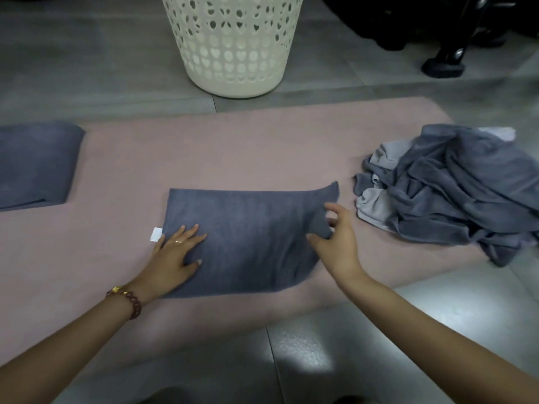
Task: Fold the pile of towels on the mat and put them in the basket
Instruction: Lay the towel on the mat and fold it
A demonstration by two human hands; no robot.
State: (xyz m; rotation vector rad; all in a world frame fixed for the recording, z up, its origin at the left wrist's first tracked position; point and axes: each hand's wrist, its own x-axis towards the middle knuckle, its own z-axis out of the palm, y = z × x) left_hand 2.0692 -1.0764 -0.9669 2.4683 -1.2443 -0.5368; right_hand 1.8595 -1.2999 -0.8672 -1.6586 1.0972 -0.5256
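Pressing flat on the grey towel [248,240], the left hand [175,249] lies with fingers straight and spread over the cloth's left end, holding nothing. A white tag [156,234] sticks out just beside its fingertips. The right hand [335,237] is half closed: thumb and fingers pinch the towel's right edge, which is lifted slightly off the mat [233,153]. The towel lies mid-mat, a rough rectangle, its far right corner curling up. The pile of towels [449,188], unfolded, sits at the mat's right end, partly spilling onto the floor [306,360]. One folded towel [35,164] rests at the mat's left end. The basket [233,45], white and perforated, stands on the floor beyond the mat's far edge. A bracelet [128,301] circles the left wrist.
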